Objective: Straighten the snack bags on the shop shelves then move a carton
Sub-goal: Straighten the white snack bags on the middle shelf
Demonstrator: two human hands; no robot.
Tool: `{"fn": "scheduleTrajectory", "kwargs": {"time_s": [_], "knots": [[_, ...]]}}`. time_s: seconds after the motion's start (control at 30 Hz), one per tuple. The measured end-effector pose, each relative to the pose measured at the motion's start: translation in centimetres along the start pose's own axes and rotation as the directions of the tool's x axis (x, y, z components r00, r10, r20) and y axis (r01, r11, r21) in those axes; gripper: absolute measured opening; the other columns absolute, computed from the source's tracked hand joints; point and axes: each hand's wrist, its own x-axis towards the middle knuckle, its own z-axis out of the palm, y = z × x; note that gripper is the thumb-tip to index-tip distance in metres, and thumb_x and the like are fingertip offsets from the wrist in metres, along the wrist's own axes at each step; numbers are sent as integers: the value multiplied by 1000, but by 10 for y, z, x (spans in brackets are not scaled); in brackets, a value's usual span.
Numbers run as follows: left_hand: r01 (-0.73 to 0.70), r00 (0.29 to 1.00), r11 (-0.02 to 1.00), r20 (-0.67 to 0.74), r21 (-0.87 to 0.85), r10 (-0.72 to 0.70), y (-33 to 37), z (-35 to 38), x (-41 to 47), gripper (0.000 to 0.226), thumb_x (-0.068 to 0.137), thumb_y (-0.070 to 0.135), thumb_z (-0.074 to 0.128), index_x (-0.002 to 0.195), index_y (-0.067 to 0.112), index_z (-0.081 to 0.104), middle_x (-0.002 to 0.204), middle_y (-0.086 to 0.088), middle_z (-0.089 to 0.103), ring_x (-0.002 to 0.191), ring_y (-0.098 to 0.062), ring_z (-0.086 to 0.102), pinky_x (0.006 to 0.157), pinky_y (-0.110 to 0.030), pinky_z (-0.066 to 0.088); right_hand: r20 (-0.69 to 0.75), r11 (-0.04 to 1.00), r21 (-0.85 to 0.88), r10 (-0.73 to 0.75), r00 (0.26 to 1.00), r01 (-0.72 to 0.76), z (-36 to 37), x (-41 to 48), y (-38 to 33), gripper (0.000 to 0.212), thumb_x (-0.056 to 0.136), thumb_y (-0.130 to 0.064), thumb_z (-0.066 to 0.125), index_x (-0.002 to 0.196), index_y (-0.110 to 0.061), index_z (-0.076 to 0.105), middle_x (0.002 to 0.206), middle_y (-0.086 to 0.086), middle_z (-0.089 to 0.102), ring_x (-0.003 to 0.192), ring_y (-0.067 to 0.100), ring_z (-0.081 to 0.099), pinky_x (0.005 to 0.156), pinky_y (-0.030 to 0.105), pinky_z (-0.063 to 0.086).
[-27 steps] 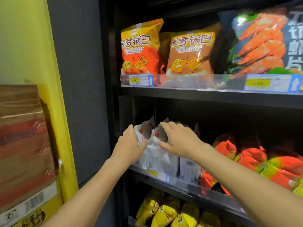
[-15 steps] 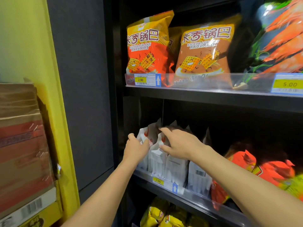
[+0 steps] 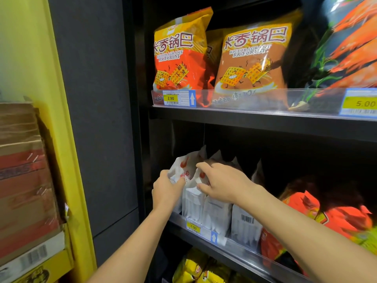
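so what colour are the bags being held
White snack bags with red print; head view.

- Left hand [image 3: 166, 188]: its fingers curl out of sight behind the leftmost of the white bags [image 3: 183, 166].
- Right hand [image 3: 222, 182] covers the tops of the middle white bags.
- Carton [image 3: 22, 180], left edge of the frame: cut off, print blurred.
- Prawn bag [image 3: 350, 48], upper right: cut by the top and right edges.
- 5.00 price tag [image 3: 361, 104]: cut by the right edge, small print unreadable.
- Yellow bags [image 3: 195, 268], bottom edge: only their tops show.
- Orange bags [image 3: 326, 217], lower right: blurred, partly behind the right forearm.
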Motion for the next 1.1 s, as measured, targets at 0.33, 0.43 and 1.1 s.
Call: {"fn": "scheduleTrajectory", "kwargs": {"time_s": [0.33,0.43,1.1], "knots": [[-150,972,988,-177,36,154,43,-35,-22,39,91,43,73,121,24,57,105,7,66,92,-13,64,68,-27,52,-61,998,55,-31,998,34,-2,-5,5,59,102,-53,53,154,-27,39,130,-3,62,103,13,62,75,23,46],[-174,961,982,-207,74,185,55,-46,-36,36,90,46,72,115,27,54,103,8,65,93,-14,65,75,-36,59,-103,995,83,-50,993,58,-6,-11,4,55,102,-53,53,150,-28,43,131,-5,63,103,12,62,75,21,46],[-10,918,995,-395,-97,-29,82,-165,-191,45,82,50,65,101,10,61,100,-12,65,90,-34,60,72,-38,42,-178,632,768,62,982,99,-24,-78,-26,85,89,-60,71,157,-21,39,152,-2,53,137,20,52,112,42,46]]}}
